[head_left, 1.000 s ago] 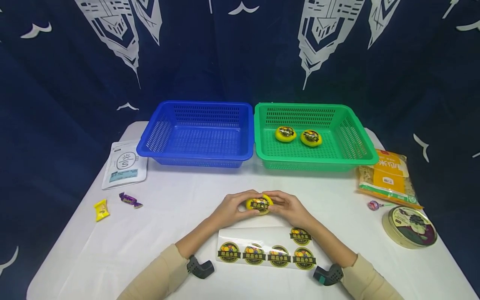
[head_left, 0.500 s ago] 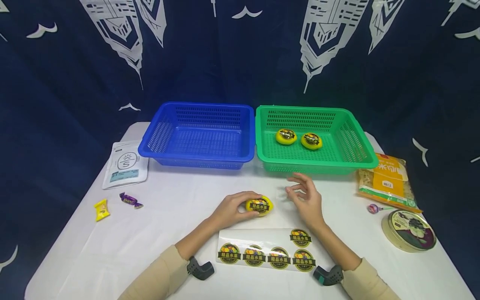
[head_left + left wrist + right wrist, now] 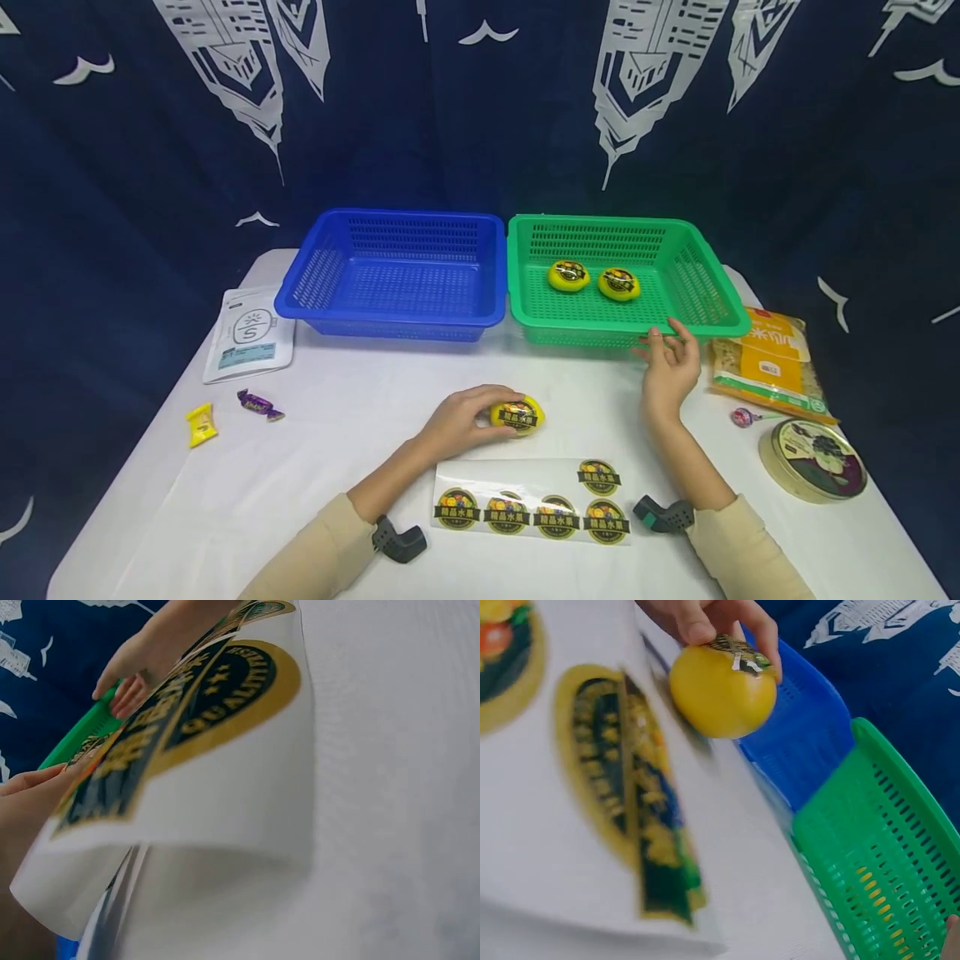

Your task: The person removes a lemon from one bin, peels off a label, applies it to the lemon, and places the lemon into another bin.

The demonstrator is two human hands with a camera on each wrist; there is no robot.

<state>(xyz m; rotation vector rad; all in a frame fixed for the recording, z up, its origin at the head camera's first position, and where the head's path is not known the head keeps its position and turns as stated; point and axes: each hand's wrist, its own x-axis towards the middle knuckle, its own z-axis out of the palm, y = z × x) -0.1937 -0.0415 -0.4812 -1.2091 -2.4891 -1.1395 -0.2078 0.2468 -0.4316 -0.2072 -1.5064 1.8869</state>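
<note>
A yellow lemon [image 3: 529, 416] with a round black-and-gold fruit sticker on top sits on the white table. My left hand [image 3: 467, 423] holds its left side, thumb in front and fingers behind; the right wrist view also shows this lemon [image 3: 724, 694] in the fingers. My right hand [image 3: 670, 375] is at the front rim of the green basket [image 3: 585, 327], fingers loosely bent and overlapping the rim; whether they touch it I cannot tell. Two stickered lemons [image 3: 567, 276] lie inside that basket. Between my forearms lies a sticker sheet [image 3: 510, 477] with several stickers left on it.
Left of the green basket stands a blue basket [image 3: 390, 323]. A white pouch [image 3: 251, 333], a purple candy [image 3: 259, 405] and a yellow candy [image 3: 201, 425] lie at left. At right are a grain bag [image 3: 768, 367], a lollipop [image 3: 742, 417] and a round tin [image 3: 813, 460].
My right hand has let go of the lemon and moved right and away from me to the green basket's front rim. My left hand has stayed on the lemon.
</note>
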